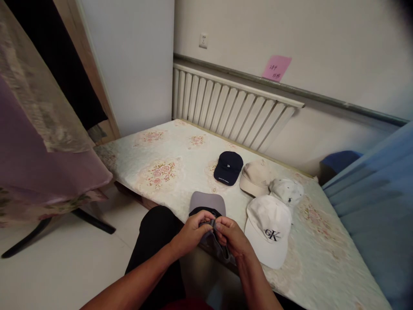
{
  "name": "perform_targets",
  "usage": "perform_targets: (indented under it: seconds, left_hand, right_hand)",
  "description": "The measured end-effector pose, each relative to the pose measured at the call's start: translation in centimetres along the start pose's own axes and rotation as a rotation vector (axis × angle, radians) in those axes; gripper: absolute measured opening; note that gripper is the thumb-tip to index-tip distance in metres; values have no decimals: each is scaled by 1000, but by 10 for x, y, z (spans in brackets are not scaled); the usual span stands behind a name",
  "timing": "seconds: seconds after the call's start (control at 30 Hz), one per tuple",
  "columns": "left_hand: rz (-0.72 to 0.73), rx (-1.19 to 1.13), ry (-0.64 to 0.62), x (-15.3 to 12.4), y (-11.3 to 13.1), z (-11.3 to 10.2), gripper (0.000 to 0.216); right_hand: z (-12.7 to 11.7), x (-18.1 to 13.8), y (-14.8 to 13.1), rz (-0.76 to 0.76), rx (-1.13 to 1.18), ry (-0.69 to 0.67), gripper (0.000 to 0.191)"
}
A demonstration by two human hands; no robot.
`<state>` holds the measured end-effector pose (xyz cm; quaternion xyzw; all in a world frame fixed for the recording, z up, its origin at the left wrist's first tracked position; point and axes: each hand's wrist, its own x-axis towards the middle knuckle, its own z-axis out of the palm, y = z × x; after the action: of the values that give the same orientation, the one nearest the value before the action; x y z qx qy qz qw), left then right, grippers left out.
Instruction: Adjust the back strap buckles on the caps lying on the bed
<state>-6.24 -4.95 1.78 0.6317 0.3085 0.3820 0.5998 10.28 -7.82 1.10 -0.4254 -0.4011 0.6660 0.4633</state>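
Note:
A grey baseball cap (207,201) with a dark inside is held at the near edge of the bed, its brim pointing away from me. My left hand (195,231) pinches the cap's back strap. Close beside it, my right hand (232,234) also pinches the strap, fingertips nearly meeting the left ones. The strap's fastening is mostly covered by my fingers. To the right lies a white cap (269,219) with black letters. Beyond it are a smaller white cap (286,191), a beige cap (256,176) and a navy cap (229,167).
The caps rest on a bed with a floral cover (125,161). A white radiator (222,105) runs along the wall behind it. Blue curtain (380,206) hangs at the right. At the left, cloth drapes over a chair with black legs (93,220).

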Motion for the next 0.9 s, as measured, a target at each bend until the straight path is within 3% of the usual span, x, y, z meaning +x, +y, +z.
perform_targets:
  seconds: [0.6,0.9]
  left_hand:
    - [64,201,13,1,4,-2,22]
    - [43,48,-2,2,1,-4,26]
  right_hand:
    - [10,-6,-8,-27,-33,37,25]
    - [7,-6,-11,-16,-86,87,21]
